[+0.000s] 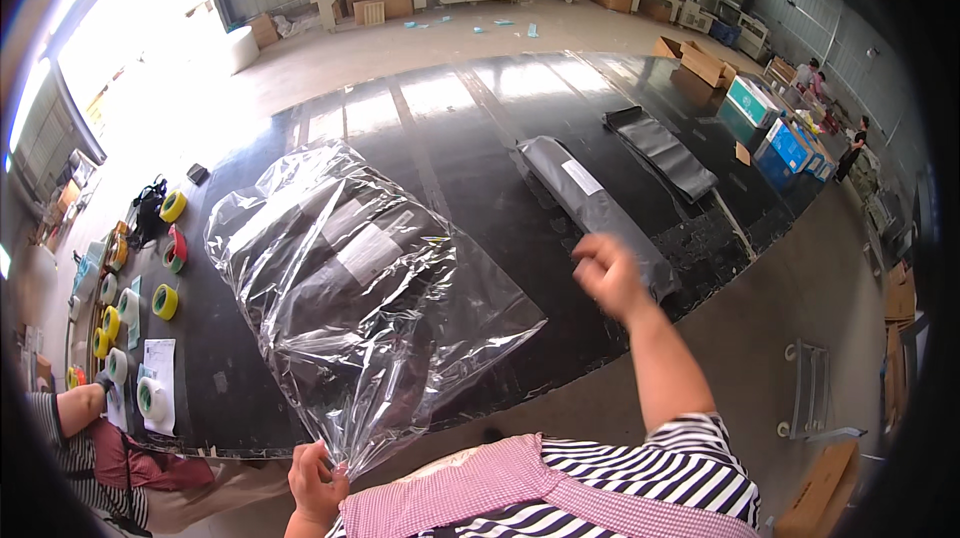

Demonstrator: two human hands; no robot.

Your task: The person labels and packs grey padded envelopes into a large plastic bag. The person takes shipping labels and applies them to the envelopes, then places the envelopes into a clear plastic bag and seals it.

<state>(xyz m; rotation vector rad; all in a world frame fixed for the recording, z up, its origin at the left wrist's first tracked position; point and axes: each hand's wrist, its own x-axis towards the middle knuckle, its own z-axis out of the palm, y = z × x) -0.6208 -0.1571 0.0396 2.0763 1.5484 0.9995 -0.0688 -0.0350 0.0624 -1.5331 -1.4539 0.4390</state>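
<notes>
A large clear plastic bag [490,323] lies spread across the black tabletop in front of me. Through its film I see dark packages with a white label [368,253]. My left hand [315,486] pinches the bag's gathered end at the table's near edge. Over to the right, my right hand [610,276] is raised above a long black plastic packet [585,198] that bears a white label. Its fingers are bent and loosely apart, with nothing visible in them; whether they touch the packet I cannot tell. Another black packet [665,153] lies beyond, folded at its far end.
Rolls of tape [165,302] and a paper sheet [160,358] lie along the table's left side, where another person's arm [80,408] rests. Boxes [755,103] stand at the far right end. A metal trolley [810,393] and a cardboard piece [820,488] are on the floor.
</notes>
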